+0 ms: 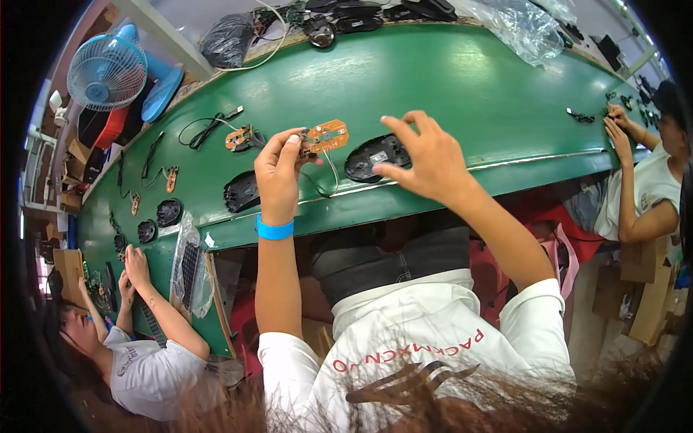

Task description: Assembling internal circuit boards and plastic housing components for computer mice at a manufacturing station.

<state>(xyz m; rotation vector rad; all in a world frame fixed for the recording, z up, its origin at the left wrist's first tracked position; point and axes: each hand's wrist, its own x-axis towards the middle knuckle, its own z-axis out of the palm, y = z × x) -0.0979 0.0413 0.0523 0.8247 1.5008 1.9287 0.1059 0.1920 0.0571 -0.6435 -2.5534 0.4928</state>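
My left hand (280,169), with a blue band at its wrist, pinches an orange-brown circuit board (330,136) above the green bench. A thin pale cable (333,173) hangs from the board. To the right, my right hand (426,155) is spread, thumb and fingers apart, over the right end of a black mouse shell (359,163). Whether its fingertips touch the shell I cannot tell. A second black mouse shell (242,192) lies on the bench just left of my left wrist, partly hidden by it.
On the green bench (404,79), another circuit board (238,138) with a coiled black cable lies at left. Smaller shells (169,212) sit farther left. A blue fan (108,72) stands at the far left. Co-workers sit on both sides; clear plastic bags (516,32) lie at the back.
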